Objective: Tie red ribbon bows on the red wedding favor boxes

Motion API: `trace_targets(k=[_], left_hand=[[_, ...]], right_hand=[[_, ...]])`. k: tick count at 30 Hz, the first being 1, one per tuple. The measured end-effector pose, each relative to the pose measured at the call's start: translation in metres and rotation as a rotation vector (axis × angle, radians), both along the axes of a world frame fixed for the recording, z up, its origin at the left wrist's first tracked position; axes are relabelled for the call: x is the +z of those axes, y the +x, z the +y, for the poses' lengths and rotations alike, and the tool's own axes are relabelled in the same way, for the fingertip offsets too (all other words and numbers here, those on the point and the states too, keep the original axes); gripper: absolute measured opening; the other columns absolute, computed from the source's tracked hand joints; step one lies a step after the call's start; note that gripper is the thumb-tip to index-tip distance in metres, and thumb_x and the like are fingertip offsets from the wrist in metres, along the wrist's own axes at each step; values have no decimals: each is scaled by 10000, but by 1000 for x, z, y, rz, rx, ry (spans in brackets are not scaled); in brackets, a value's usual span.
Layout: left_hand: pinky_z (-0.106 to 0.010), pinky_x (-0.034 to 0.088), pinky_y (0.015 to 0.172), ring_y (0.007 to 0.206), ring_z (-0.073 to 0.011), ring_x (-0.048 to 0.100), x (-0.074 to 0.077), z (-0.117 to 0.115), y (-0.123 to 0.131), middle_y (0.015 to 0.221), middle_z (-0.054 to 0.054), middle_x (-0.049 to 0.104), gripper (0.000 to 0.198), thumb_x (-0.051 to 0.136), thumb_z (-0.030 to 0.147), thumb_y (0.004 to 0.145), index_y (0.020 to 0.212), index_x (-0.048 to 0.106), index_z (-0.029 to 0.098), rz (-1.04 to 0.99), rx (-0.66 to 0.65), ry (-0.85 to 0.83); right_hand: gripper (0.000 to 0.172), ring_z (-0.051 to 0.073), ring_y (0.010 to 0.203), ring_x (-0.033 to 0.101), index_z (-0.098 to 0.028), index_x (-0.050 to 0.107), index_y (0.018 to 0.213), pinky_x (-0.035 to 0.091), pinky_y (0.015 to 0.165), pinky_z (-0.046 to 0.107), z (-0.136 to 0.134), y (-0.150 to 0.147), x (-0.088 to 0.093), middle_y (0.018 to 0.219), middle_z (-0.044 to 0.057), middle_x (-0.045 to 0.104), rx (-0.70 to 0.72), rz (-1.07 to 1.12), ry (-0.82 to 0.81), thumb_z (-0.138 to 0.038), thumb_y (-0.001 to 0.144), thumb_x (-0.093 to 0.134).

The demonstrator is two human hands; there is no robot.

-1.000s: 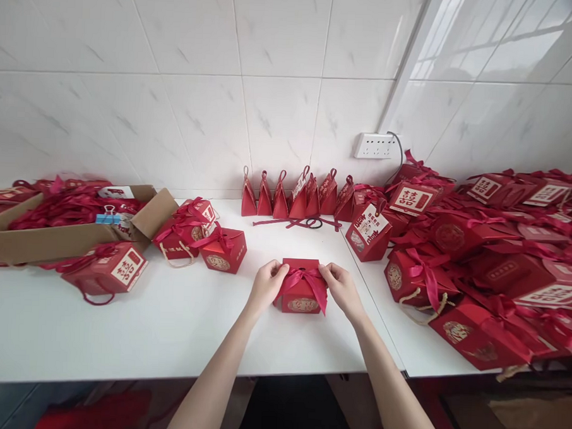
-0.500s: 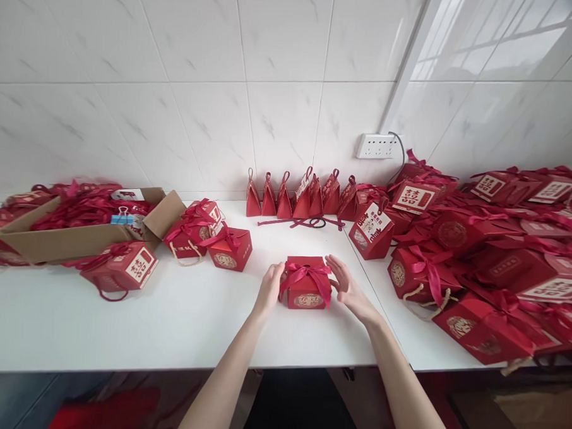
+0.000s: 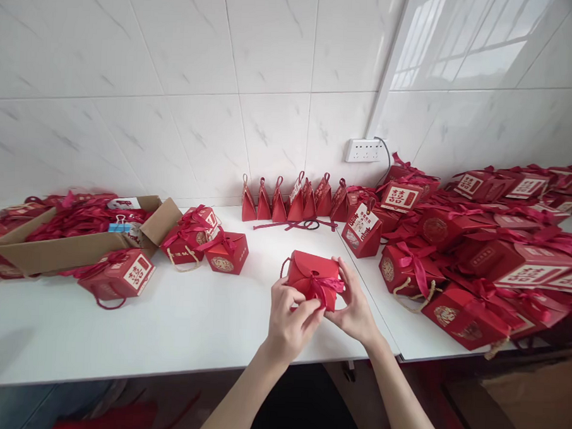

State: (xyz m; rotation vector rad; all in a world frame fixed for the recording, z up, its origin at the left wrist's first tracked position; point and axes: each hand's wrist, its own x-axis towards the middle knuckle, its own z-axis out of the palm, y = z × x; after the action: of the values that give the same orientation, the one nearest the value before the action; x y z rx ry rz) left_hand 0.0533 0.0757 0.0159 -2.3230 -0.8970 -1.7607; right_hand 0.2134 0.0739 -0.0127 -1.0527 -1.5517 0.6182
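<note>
A red gift box (image 3: 313, 264) with a curved flap is tilted up above the table's front part, between my hands. Its crimson ribbon bow (image 3: 329, 286) hangs over the side facing me, and a dark cord handle (image 3: 284, 267) sticks out on the left. My left hand (image 3: 293, 316) has its fingers closed in a pinch at the bow, hiding the box's lower left. My right hand (image 3: 355, 306) grips the box's right side, thumb low and fingers along the edge. Nearest on the left, another red box with a bow (image 3: 227, 253) stands on the table.
Several triangular red boxes (image 3: 296, 205) line the wall behind loose ribbons (image 3: 290, 227). A heap of red gift boxes (image 3: 474, 248) covers the right. On the left, a cardboard carton (image 3: 61, 255) holds ribbons, with boxes around it. A power strip (image 3: 364, 151) hangs on the wall.
The box was upright on the table with my hands apart at its sides. Now it is tilted in my right hand, and my left hand has come across its front to the bow.
</note>
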Motion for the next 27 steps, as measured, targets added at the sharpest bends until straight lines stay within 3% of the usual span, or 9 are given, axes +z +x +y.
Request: trace_targets(k=[3, 6, 8, 11, 13, 16, 21, 25, 27], left_hand=[[-410, 469, 865, 661, -120, 470, 9, -10, 6, 691, 15, 432, 69, 609, 160, 788, 828, 606, 215, 34, -23, 100], [-375, 492, 832, 649, -113, 475, 23, -18, 10, 684, 23, 427, 68, 606, 159, 789, 818, 584, 217, -71, -129, 35], [-298, 501, 734, 643, -110, 484, 30, -19, 12, 685, 20, 454, 52, 588, 170, 801, 782, 561, 211, -218, -190, -164], [-235, 462, 597, 615, -114, 491, 33, -11, 17, 659, 13, 490, 151, 548, 262, 820, 688, 521, 192, -391, -267, -683], [-242, 461, 613, 616, -120, 494, 28, 0, 24, 635, 16, 485, 223, 516, 327, 812, 638, 496, 188, -413, -312, -987], [-259, 458, 654, 627, -127, 487, 15, 12, 49, 621, 24, 470, 227, 507, 342, 777, 612, 490, 188, -311, -363, -1196], [-325, 464, 743, 730, -179, 564, -4, -6, 109, 721, -10, 592, 206, 477, 356, 800, 704, 573, 202, 227, -595, -1083], [-397, 468, 842, 894, -223, 587, -22, -27, 148, 859, -44, 632, 176, 443, 273, 815, 781, 605, 212, 536, -720, -774], [-409, 482, 839, 921, -230, 593, -34, -32, 165, 907, -52, 630, 171, 445, 237, 803, 826, 612, 213, 605, -721, -640]], right_hand=[[898, 287, 1345, 299, -351, 185, 1440, 462, 980, 431, -15, 4, 9, 1462, 104, 265, -40, -8, 70, -288, 724, 722], [910, 285, 1351, 293, -373, 181, 1437, 477, 966, 414, -28, 11, 18, 1470, 91, 265, -82, -20, 125, -273, 721, 733], [909, 285, 1343, 309, -363, 178, 1441, 478, 965, 413, -38, 17, 23, 1462, 94, 283, -132, -58, 153, -263, 725, 728], [900, 283, 1315, 351, -351, 201, 1436, 476, 967, 411, -59, 30, 30, 1420, 92, 350, -238, -130, 191, -260, 714, 730], [895, 285, 1298, 372, -353, 227, 1424, 485, 955, 405, -78, 44, 34, 1393, 87, 379, -316, -164, 188, -270, 696, 741], [872, 288, 1279, 392, -342, 266, 1406, 489, 948, 405, -116, 70, 38, 1373, 86, 382, -482, -217, 139, -295, 681, 749], [823, 303, 1206, 470, -306, 367, 1344, 487, 943, 430, -205, 125, 62, 1322, 88, 438, -932, -256, 30, -368, 631, 774], [880, 301, 1037, 580, -273, 414, 1297, 557, 773, 393, -279, 184, 97, 1252, 121, 513, -1303, 63, 3, -409, 523, 812], [757, 272, 955, 614, -247, 477, 1237, 550, 724, 357, -309, 219, 111, 1170, 139, 577, -1374, 293, -66, -393, 564, 791]])
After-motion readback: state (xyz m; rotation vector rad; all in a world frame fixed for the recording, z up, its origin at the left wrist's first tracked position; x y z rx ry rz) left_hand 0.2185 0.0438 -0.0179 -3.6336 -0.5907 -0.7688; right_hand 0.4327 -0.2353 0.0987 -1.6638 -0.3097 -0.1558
